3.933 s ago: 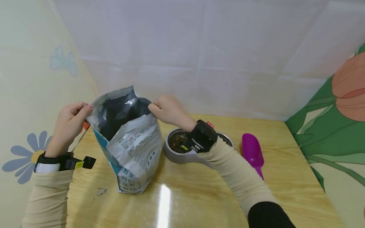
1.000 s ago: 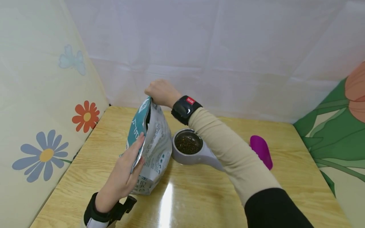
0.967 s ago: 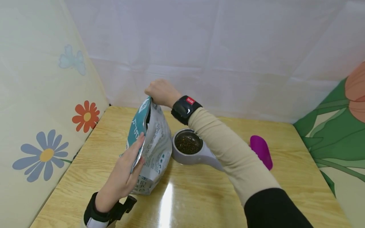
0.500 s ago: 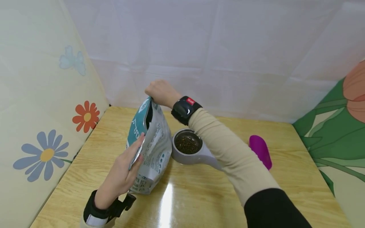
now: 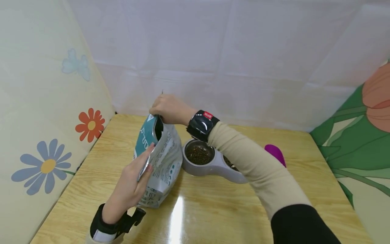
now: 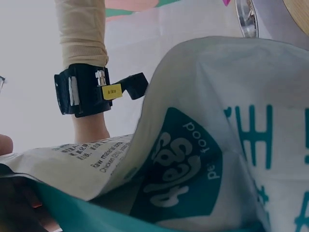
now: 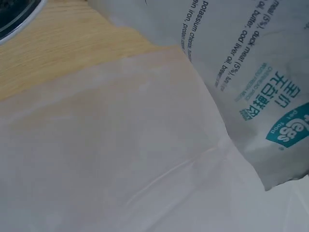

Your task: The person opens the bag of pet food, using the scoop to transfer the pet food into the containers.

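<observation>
A white and teal pet food bag stands upright on the table, its mouth narrowed to a dark gap. My right hand grips the far top corner of the bag, with its fingers curled over. At the near side, my left hand pinches the bag's edge between thumb and straight fingers. Close up, the printed bag fills much of the left wrist view, and the right wristband shows behind it. A bag corner juts out in the right wrist view. My right fingertips are hidden.
Just right of the bag sits a grey double pet bowl with brown kibble in both dishes, partly under my right forearm. A purple scoop lies farther right, half hidden by the sleeve. White sheeting hangs behind the table.
Earlier both hands spread the bag's mouth wide; the left hand has since come round to the near edge and the mouth has narrowed. Lately the right hand has dropped slightly at the far corner.
</observation>
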`<state>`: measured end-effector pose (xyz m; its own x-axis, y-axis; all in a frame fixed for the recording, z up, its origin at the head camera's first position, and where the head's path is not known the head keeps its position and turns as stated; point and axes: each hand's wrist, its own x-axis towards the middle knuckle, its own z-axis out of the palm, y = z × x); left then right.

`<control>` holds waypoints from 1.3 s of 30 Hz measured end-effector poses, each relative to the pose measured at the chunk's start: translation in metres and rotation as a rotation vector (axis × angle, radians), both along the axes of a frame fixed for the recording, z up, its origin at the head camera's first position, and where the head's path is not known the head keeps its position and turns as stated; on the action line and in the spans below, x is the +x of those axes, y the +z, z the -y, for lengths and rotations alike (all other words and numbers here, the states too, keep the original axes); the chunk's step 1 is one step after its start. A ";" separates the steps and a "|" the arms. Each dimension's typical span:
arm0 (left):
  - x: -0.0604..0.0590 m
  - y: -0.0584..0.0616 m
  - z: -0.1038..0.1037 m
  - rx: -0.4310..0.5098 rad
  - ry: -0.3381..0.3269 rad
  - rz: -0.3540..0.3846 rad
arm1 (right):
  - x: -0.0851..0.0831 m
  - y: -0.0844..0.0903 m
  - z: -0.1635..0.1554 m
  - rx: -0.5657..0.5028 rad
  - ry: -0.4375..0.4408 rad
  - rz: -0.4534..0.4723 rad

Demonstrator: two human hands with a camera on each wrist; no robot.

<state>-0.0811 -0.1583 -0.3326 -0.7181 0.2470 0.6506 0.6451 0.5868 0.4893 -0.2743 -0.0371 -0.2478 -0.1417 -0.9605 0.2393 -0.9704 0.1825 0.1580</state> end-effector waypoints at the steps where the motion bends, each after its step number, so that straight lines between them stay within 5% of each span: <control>1: 0.000 0.000 0.000 0.001 -0.002 -0.008 | 0.001 -0.001 0.000 0.002 -0.020 -0.004; 13: 0.004 0.000 -0.002 0.006 0.024 0.018 | 0.002 0.000 0.006 -0.001 -0.179 0.042; 22: 0.003 0.004 0.002 0.019 0.053 0.036 | 0.003 0.005 0.004 0.039 -0.158 0.126; 32: 0.008 0.024 -0.005 -0.072 0.360 -0.267 | 0.014 0.009 -0.014 -0.012 0.041 0.195; 39: 0.011 0.032 -0.006 -0.176 0.369 -0.307 | 0.015 0.021 -0.018 0.022 0.052 0.178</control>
